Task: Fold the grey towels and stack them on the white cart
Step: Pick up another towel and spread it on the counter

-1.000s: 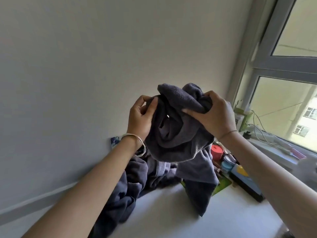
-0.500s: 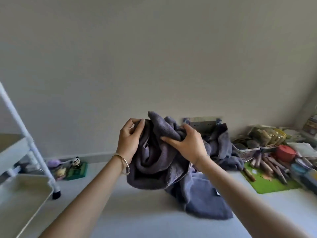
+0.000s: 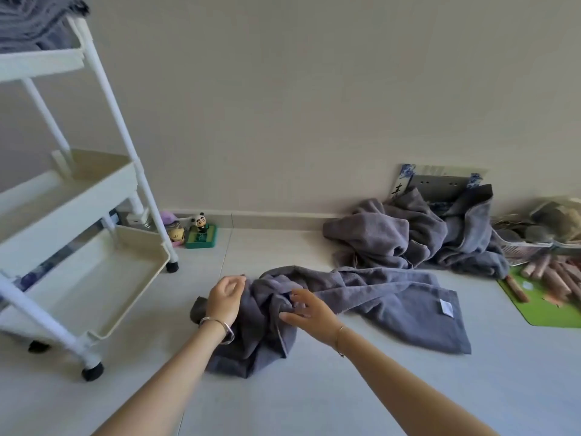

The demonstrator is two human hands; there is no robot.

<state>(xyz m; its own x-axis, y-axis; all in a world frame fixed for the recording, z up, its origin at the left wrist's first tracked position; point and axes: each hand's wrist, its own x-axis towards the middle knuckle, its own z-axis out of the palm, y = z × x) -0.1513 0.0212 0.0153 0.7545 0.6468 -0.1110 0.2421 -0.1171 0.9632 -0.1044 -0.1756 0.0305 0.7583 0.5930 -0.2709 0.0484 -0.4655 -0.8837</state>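
A grey towel (image 3: pixel 390 303) lies crumpled on the pale floor in front of me, its right half spread flat with a white label showing. My left hand (image 3: pixel 224 298) pinches the towel's bunched left edge. My right hand (image 3: pixel 309 311) rests on the bunched middle, fingers curled into the cloth. A heap of more grey towels (image 3: pixel 418 234) lies against the wall behind. The white cart (image 3: pixel 94 196) stands at the left with two bare lower trays. Grey towels (image 3: pixel 34 23) sit on its top shelf.
Small toy figures on a green base (image 3: pixel 201 236) stand by the cart's far wheel. A green mat (image 3: pixel 547 309) with brown sticks and a basket of clutter (image 3: pixel 534 237) lie at the right. A framed panel (image 3: pixel 440 184) leans on the wall.
The towel came down from chest height onto the floor and partly spread out. My view swung down and left, bringing the cart into sight. Both hands stayed on the cloth.
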